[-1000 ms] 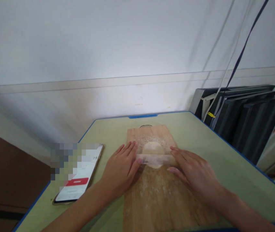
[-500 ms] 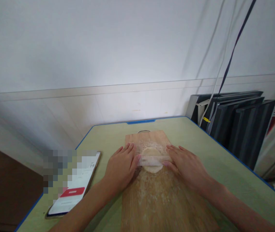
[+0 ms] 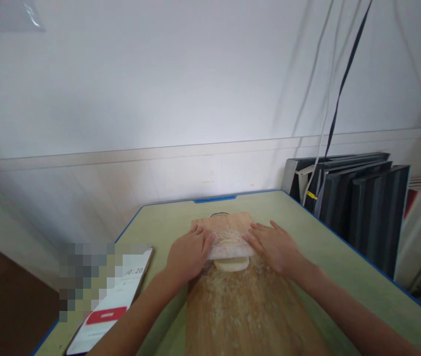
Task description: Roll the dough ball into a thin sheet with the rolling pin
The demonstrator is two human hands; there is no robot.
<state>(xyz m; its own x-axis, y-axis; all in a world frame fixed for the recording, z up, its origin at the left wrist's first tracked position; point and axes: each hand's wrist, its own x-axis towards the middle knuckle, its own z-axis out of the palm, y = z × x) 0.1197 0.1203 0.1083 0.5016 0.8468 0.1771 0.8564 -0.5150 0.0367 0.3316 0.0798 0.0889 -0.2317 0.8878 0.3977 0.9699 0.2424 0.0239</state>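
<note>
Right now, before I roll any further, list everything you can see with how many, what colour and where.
Rolling pin: one, whitish, across the dough
Dough: one flat piece, cream, under the pin
Flour: scattered, white, on the board
Cutting board: one, wooden brown, on the table
Table: one, light green, blue-edged, against the wall
Phone: one, white screen with red button, left on table, partly pixelated
Panels: several, black, upright at right
Strap: one, dark, hanging at right
Cables: several, white, right
Tag: one, yellow, on a cable
Wall: white, behind
Left hand: one, bare, pin's left end
Right hand: one, bare, pin's right end
</note>
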